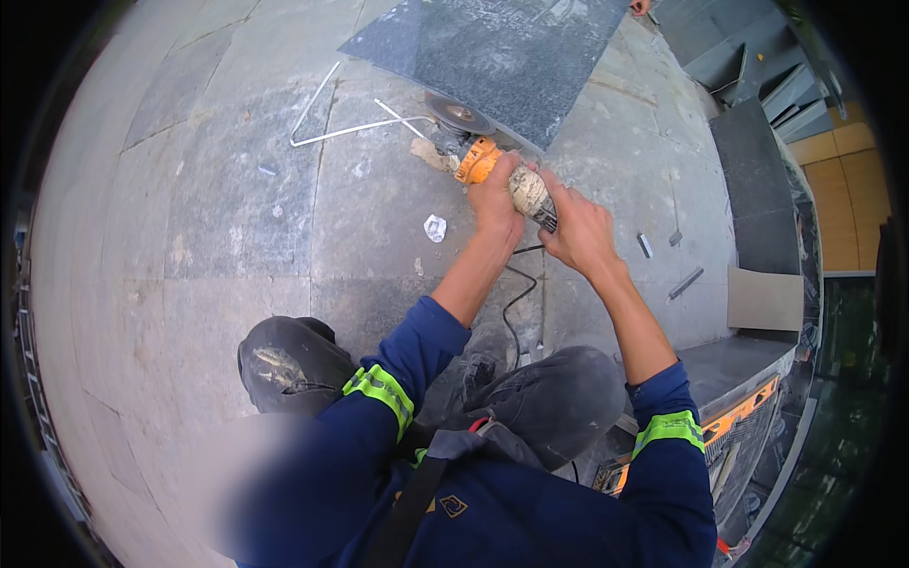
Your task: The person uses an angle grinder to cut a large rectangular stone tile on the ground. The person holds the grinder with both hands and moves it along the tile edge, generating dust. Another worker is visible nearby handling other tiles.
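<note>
An angle grinder (479, 159) with an orange collar and a tape-wrapped grip is held in both my hands. My left hand (498, 201) wraps round the body just behind the orange part. Further back, my right hand (579, 227) closes on the dark rear end. The round disc (460, 115) is beside the lower left edge of a dark grey stone slab (492, 62); whether it touches the slab I cannot tell. From the grinder's rear a black cord (516, 303) runs down towards my legs.
Another person's hand (640, 7) shows at the slab's far right corner. Thin bent rods (331, 135) lie left of the disc. A white crumpled scrap (435, 227) and narrow offcuts (686, 283) are on the dusty floor. Dark slabs (753, 175) and a beige tile (765, 299) stand right.
</note>
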Available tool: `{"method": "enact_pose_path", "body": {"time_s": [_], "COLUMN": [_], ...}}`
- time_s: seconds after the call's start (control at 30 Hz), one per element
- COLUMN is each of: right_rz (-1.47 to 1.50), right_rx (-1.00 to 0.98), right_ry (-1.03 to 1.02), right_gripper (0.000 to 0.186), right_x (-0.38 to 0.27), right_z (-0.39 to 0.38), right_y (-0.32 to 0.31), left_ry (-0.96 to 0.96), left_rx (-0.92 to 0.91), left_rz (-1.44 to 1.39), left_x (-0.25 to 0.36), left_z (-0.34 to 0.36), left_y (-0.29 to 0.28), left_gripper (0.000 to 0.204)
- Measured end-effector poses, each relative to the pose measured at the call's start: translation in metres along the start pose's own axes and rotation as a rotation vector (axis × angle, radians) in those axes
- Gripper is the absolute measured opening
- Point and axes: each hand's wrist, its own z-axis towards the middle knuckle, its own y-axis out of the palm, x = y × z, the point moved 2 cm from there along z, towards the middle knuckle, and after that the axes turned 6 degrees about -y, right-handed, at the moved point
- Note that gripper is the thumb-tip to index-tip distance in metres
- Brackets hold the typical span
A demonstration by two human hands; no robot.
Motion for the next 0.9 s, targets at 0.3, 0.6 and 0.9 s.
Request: {"method": "enact_pose_path", "body": {"time_s": [0.3, 0.6, 0.9], "right_rz": [-0.016, -0.005, 0.010], "right_rx": [0.020, 0.069, 0.119], "right_ry": [0.020, -0.121, -0.121], "right_gripper": [0.093, 0.089, 0.089], "right_x": [0.006, 0.001, 0.006], "right_z": [-0.004, 0.028, 0.031], "right_y": [-0.010, 0.007, 0.024], "left_ry": [-0.062, -0.151, -0.213], "left_rx": [-0.003, -0.299, -0.316], "left_rz": [0.011, 0.094, 0.149], "left_x": [-0.005, 0.028, 0.032], "left_z": [0.005, 0.092, 0.113], "left_y": [0.009, -0.051, -0.061], "left_gripper": [0.016, 0.023, 0.025]}}
